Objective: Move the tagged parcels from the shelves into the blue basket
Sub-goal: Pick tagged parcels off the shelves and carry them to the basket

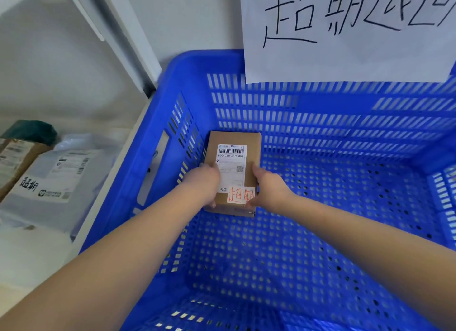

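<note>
Parcel: a small brown cardboard box [234,158] lies flat inside the blue basket [345,123], near its left wall and toward the far side, either on the perforated floor or just above it; I cannot tell which.
Labels: a white shipping label [231,162] with a barcode covers the top face; a white tag with red handwritten characters [240,195] sits at the near end of the box.
Left grip: the left hand [206,185] holds the near left edge of the box, fingers curled over the side and partly onto the top face.
Right grip: the right hand [267,187] holds the near right edge, thumb lying on the top face beside the label, fingers wrapped round the side.
Box relative to grip: the box is pinched between the two hands at its near end; the far end reaches out beyond the fingers.
Basket: its walls are slotted and its floor perforated.
Sign: a white paper sheet [345,34] with large black handwritten characters hangs over the far rim.
Shelf: to the left, a white shelf [37,251] carries a grey mailer bag [56,177] with black handwritten characters, beside a brown carton [14,162] and a dark green packet [32,130].
</note>
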